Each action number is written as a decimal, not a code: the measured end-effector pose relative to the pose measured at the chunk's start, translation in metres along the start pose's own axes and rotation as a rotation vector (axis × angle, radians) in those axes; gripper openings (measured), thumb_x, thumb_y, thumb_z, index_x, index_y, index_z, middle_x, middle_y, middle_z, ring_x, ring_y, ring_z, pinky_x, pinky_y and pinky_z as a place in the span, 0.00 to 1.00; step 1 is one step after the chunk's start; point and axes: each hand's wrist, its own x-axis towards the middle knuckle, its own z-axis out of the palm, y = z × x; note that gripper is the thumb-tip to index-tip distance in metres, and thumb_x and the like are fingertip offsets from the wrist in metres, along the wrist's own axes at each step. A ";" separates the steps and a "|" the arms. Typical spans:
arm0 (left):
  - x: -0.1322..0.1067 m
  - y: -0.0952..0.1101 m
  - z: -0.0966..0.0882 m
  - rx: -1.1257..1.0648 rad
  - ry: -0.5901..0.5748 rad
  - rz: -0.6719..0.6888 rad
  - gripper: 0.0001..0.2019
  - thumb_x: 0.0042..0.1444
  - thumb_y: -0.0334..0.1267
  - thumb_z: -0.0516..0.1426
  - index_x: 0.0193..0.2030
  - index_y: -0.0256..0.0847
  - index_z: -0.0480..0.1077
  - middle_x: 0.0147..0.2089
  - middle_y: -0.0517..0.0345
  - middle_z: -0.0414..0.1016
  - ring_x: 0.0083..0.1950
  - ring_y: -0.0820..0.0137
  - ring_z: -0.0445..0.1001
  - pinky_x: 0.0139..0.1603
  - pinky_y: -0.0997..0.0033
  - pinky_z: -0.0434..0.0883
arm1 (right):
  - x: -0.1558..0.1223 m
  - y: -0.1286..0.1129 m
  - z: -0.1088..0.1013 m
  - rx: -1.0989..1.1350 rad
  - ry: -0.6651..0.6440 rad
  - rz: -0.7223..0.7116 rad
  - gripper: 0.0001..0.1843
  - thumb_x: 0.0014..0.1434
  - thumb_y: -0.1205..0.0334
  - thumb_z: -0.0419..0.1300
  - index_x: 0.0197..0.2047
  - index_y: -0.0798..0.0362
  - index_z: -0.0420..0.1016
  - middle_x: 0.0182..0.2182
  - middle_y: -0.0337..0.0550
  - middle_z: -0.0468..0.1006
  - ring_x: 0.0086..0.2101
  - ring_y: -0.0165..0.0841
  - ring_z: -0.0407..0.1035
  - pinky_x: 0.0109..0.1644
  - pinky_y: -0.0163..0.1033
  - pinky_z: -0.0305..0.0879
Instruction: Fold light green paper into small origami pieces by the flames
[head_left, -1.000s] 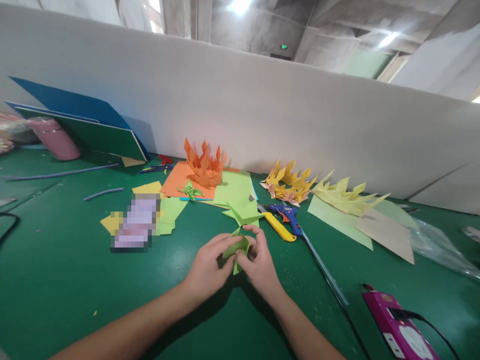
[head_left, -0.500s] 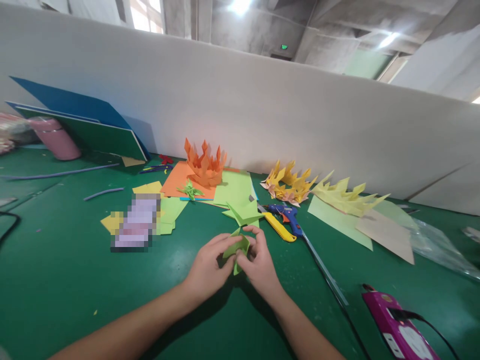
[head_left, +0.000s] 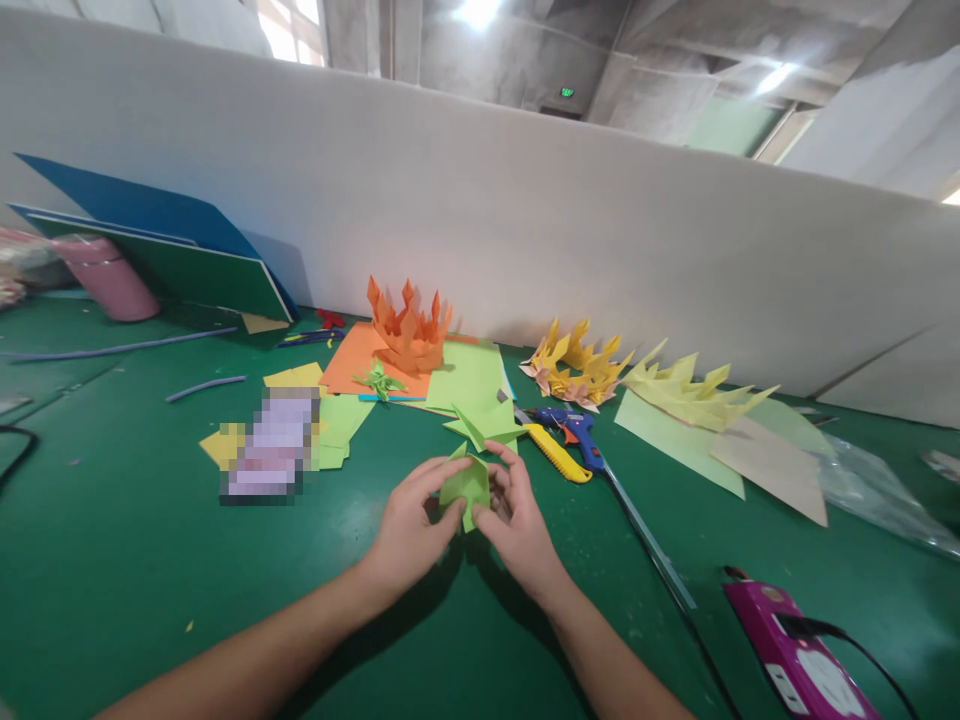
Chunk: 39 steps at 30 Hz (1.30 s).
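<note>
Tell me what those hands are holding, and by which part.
A folded green paper: the left hand holds it at its left side, the right hand at its right.

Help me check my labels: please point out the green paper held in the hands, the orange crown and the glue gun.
Green paper (head_left: pixel 468 485), head view: the middle of its facing side.
Orange crown (head_left: pixel 412 346), head view: the front of its wall.
Glue gun (head_left: pixel 586 428), head view: its blue body.

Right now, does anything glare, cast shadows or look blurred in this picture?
Head view: ceiling lights glare white; left hand and right hand cast dark shadows on the green table; blocky pixels cover a flat thing at left.
</note>
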 end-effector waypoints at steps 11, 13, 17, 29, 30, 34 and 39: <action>0.004 -0.003 0.001 -0.265 0.024 -0.158 0.17 0.45 0.32 0.57 0.45 0.41 0.71 0.50 0.50 0.70 0.50 0.65 0.71 0.42 0.69 0.73 | 0.005 -0.003 -0.007 0.030 0.018 0.164 0.17 0.47 0.48 0.62 0.30 0.54 0.75 0.23 0.37 0.71 0.24 0.27 0.63 0.30 0.34 0.63; 0.003 -0.003 0.001 -0.277 0.016 -0.163 0.17 0.45 0.32 0.57 0.45 0.40 0.71 0.50 0.50 0.70 0.50 0.65 0.71 0.41 0.70 0.73 | 0.005 -0.005 -0.006 0.013 -0.002 0.175 0.15 0.45 0.50 0.64 0.28 0.54 0.75 0.23 0.37 0.72 0.23 0.27 0.62 0.30 0.34 0.62; 0.002 -0.004 0.001 -0.288 0.023 -0.177 0.18 0.44 0.32 0.57 0.45 0.39 0.72 0.51 0.48 0.69 0.49 0.65 0.71 0.42 0.69 0.73 | 0.004 -0.007 -0.006 -0.008 -0.007 0.199 0.12 0.43 0.53 0.65 0.25 0.54 0.74 0.20 0.36 0.71 0.22 0.27 0.61 0.29 0.34 0.61; 0.004 0.000 0.002 -0.369 0.036 -0.195 0.12 0.42 0.35 0.59 0.37 0.38 0.71 0.42 0.54 0.72 0.41 0.70 0.72 0.42 0.71 0.70 | 0.004 -0.005 -0.005 -0.177 0.043 0.161 0.17 0.41 0.52 0.65 0.17 0.54 0.64 0.14 0.30 0.59 0.19 0.24 0.52 0.23 0.32 0.49; 0.004 0.000 0.002 -0.371 0.042 -0.203 0.10 0.43 0.36 0.59 0.35 0.38 0.70 0.38 0.56 0.71 0.38 0.72 0.71 0.39 0.73 0.70 | 0.004 -0.004 -0.004 -0.191 0.043 0.149 0.17 0.42 0.52 0.64 0.17 0.54 0.63 0.14 0.30 0.59 0.19 0.24 0.51 0.23 0.32 0.48; 0.006 0.004 0.001 -0.432 0.096 -0.246 0.11 0.43 0.35 0.60 0.30 0.41 0.60 0.25 0.68 0.63 0.26 0.78 0.66 0.25 0.80 0.64 | 0.002 -0.002 -0.001 -0.235 0.011 0.125 0.16 0.44 0.54 0.62 0.18 0.53 0.61 0.14 0.29 0.56 0.18 0.23 0.48 0.22 0.32 0.46; 0.007 0.008 0.000 -0.561 0.074 -0.348 0.20 0.40 0.37 0.62 0.36 0.43 0.54 0.25 0.70 0.66 0.24 0.78 0.67 0.23 0.80 0.63 | 0.001 -0.002 -0.003 -0.203 -0.056 0.110 0.13 0.45 0.56 0.62 0.21 0.53 0.62 0.16 0.30 0.58 0.20 0.24 0.52 0.24 0.31 0.49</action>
